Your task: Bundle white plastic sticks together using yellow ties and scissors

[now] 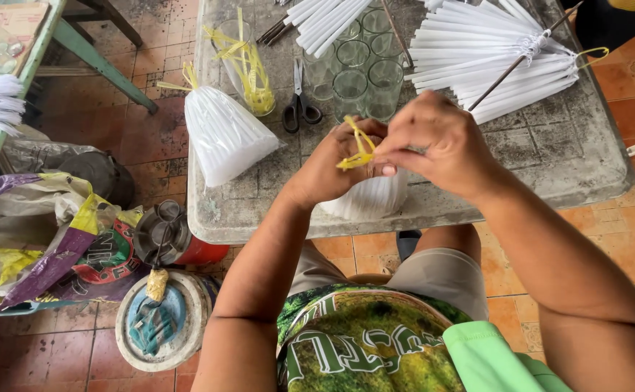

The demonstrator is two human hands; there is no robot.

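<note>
While the left hand (pixel 326 168) grips a white bundle (pixel 367 197), the right hand (pixel 433 141) pinches its yellow tie (pixel 361 149).

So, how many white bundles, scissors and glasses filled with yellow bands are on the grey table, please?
White bundles: 2, the tied bundle and the untied bundle under the left hand and right hand, which pinch a yellow band
Scissors: 1
Glass of yellow bands: 1
Total: 4

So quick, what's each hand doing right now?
Left hand: closed around the top of a white bag, yellow tie at its fingers.
Right hand: pinching the yellow tie.
</note>
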